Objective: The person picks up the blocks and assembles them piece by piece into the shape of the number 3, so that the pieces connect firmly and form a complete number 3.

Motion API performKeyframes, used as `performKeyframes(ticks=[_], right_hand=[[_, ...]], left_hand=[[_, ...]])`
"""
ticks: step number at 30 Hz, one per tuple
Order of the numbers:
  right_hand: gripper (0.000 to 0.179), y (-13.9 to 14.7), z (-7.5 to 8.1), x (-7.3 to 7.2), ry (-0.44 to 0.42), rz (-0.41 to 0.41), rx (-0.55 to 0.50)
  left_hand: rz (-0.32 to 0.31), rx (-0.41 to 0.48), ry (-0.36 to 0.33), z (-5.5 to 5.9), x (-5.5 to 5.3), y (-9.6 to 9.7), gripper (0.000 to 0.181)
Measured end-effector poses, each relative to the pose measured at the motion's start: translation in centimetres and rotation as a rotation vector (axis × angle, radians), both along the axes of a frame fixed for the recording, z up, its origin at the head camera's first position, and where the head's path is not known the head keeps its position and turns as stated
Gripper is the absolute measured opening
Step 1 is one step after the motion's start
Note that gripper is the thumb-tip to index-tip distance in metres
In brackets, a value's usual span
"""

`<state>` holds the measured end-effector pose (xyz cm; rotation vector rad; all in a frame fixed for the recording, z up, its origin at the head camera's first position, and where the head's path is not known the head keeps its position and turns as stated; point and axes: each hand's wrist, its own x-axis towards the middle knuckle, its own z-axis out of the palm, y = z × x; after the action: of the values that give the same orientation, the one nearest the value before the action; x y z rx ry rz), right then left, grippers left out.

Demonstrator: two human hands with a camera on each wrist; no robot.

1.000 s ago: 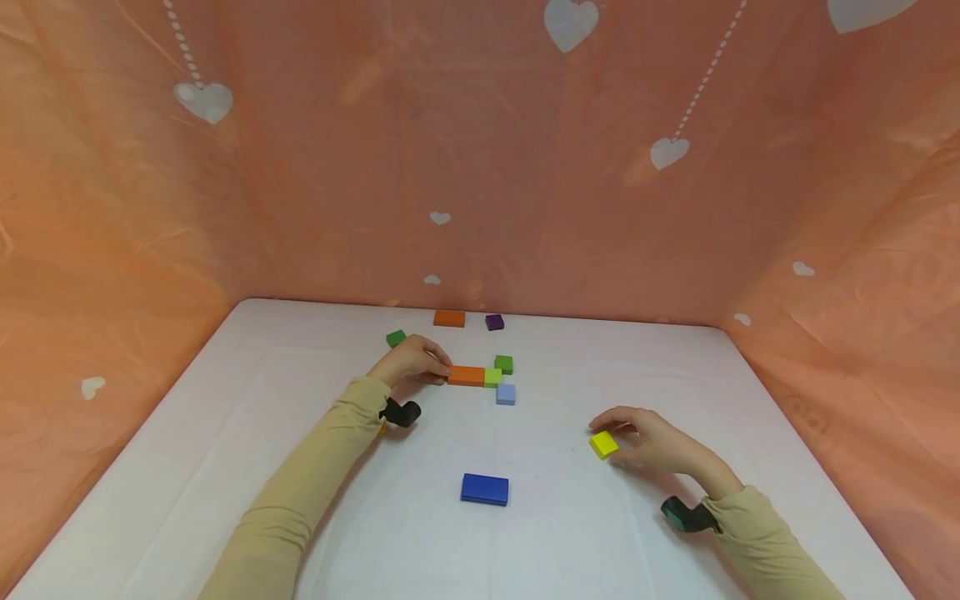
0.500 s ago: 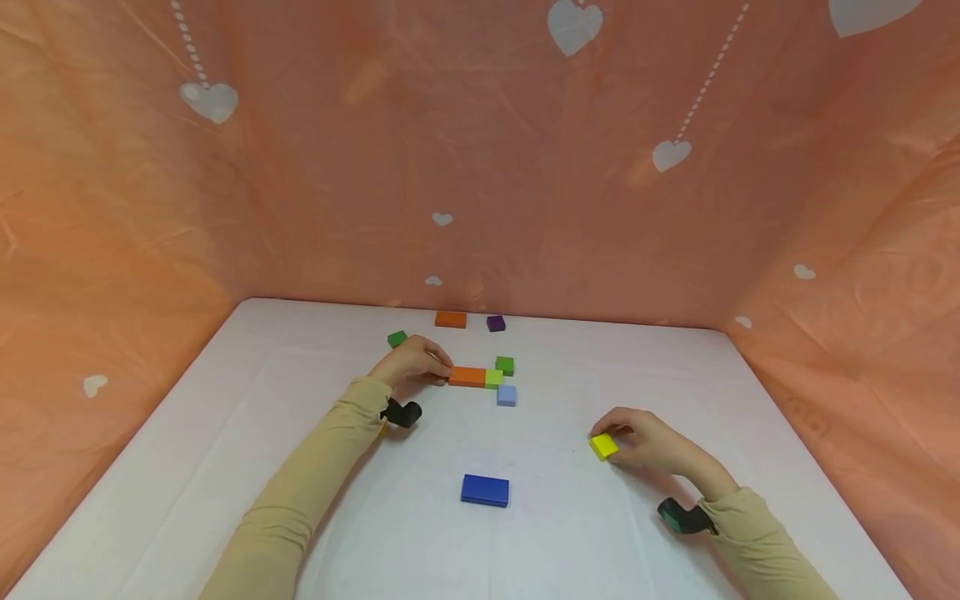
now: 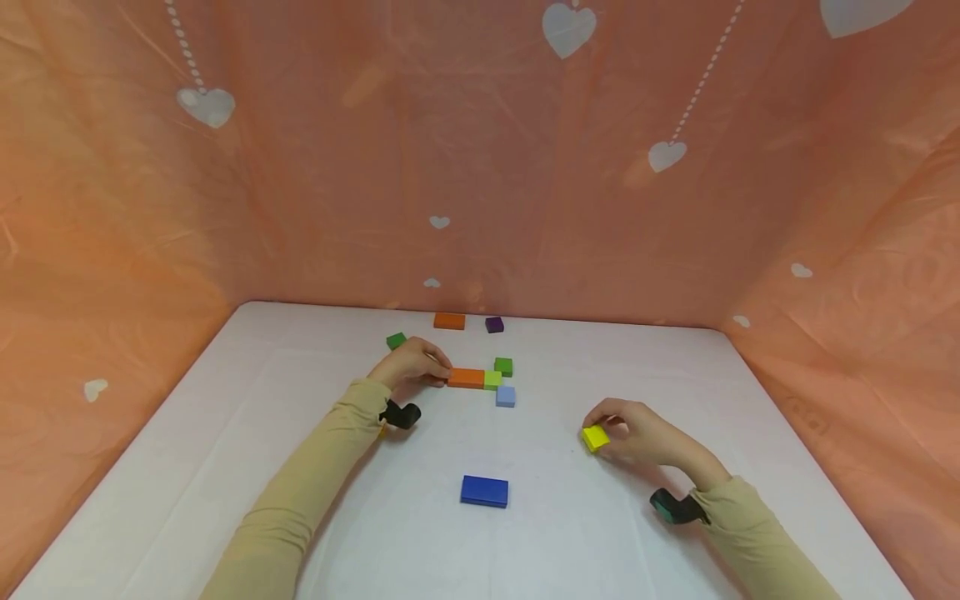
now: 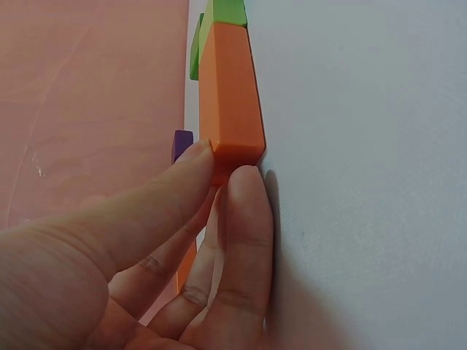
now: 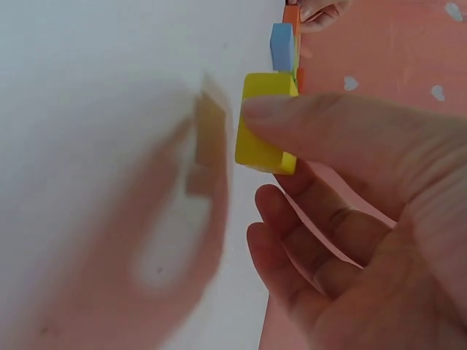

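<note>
Over the white table, right fingers pinch a yellow block

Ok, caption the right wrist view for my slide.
A right hand pinches a yellow block above the white tabletop, with a light blue block beyond.

No readable text, brand or number in any view. Only printed signs: pale hearts on the orange curtain, beyond the white table and along both its sides. Dotted lines (plain dots, not lettering) rise from hearts above the table's far edge.
</note>
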<state>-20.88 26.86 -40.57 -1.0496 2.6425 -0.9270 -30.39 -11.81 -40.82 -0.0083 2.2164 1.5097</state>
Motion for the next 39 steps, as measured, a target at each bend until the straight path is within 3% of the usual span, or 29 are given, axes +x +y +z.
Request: performKeyframes(ticks=[5, 19, 39], right_hand=[[0.033, -1.1, 0.5, -0.6, 0.029, 0.044, -0.022], [0.032, -5.5, 1.5, -1.9, -0.018, 0.022, 0.005], [0.032, -10.4, 0.4, -3.2, -0.028, 0.085, -0.002]], left_hand=[[0.010, -0.003, -0.005, 0.1, 0.1, 0.1, 0.018], [0.027, 0.005, -0.014, -0.4, -0.1, 0.1, 0.018], [-0.003, 0.016, 0.022, -0.2, 0.1, 0.1, 0.015]])
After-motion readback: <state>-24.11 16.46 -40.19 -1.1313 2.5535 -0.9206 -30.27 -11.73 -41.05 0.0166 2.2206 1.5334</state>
